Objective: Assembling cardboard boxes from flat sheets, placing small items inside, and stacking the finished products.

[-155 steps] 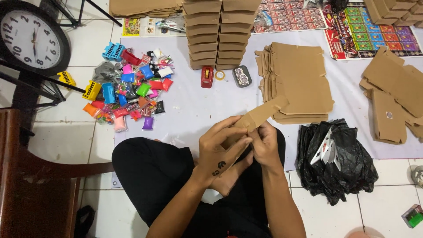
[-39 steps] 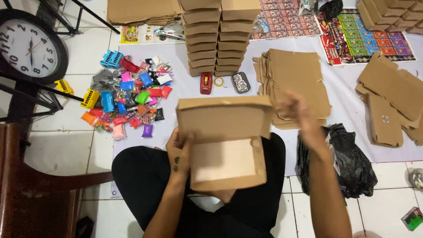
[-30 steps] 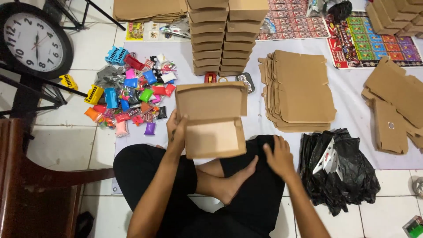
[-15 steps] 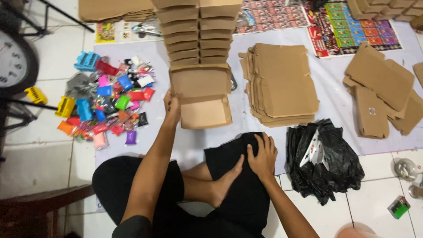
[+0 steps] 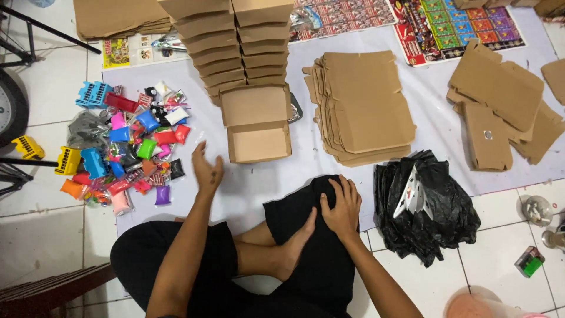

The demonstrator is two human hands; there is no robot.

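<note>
A folded brown cardboard box (image 5: 256,125) stands open on the white sheet (image 5: 306,171), its lid tilted back against two rows of stacked finished boxes (image 5: 235,44). My left hand (image 5: 206,168) hovers just left of and below the box, fingers apart, holding nothing. My right hand (image 5: 341,206) rests flat on my black-trousered knee, also holding nothing. A stack of flat cardboard blanks (image 5: 365,106) lies to the right of the box. A heap of small colourful packets and toys (image 5: 129,147) lies to the left of my left hand.
A black plastic bag (image 5: 429,206) lies at my right. More flat cardboard pieces (image 5: 500,106) lie far right, printed card sheets (image 5: 453,23) at the back. A clock edge (image 5: 9,109) and black stand are at the left, a wooden chair (image 5: 47,291) at bottom left.
The box went from my lap out onto the sheet in front of the stacks. My left hand has let go of it and drawn back. My right hand settled on my knee.
</note>
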